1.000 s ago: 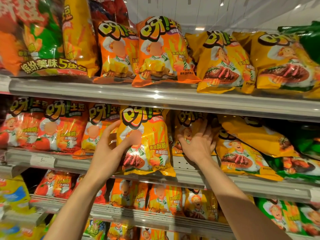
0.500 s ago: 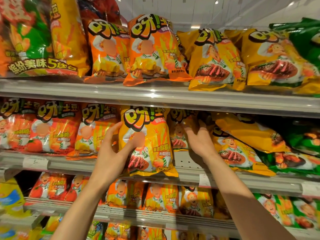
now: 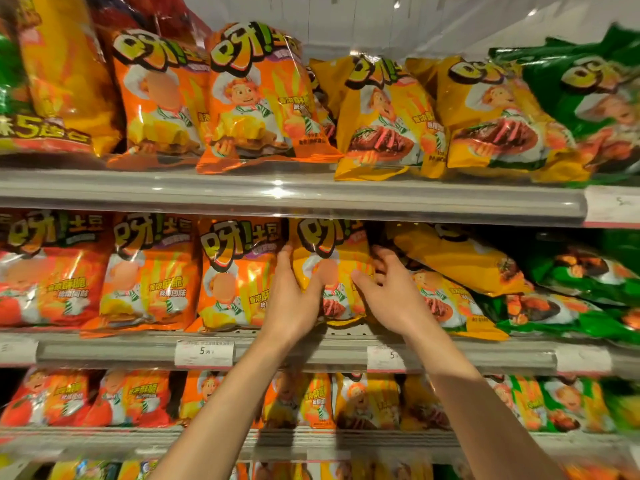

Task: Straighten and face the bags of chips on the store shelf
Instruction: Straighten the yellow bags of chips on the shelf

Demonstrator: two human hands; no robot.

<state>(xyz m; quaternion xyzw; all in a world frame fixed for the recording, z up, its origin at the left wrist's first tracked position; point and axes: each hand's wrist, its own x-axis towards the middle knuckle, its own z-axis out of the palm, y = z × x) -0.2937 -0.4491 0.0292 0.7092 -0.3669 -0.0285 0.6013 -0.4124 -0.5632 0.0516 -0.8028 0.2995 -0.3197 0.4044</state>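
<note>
Nearest the camera, two bare forearms rise toward the middle shelf, the landmark for everything here. The left hand lies just above the shelf's front edge, fingers straight and close together, flat against the left side of an upright yellow chip bag, thumb pressed onto its face. The right hand is on the bag's right side, fingers spread and loosely curled, thumb touching the front; the fingertips reach behind the bag's edge, so whether they grip it I cannot tell. The yellow chip bag stands on the middle shelf, facing forward, held between both hands. Left of it on the same shelf stands an orange bag, upright and touching the left hand's fingers. Right of it, a slumped yellow bag lies tilted over another. Below the shelf's edge hangs a price tag. Farther up, the top shelf carries more orange, yellow and green bags.
</note>
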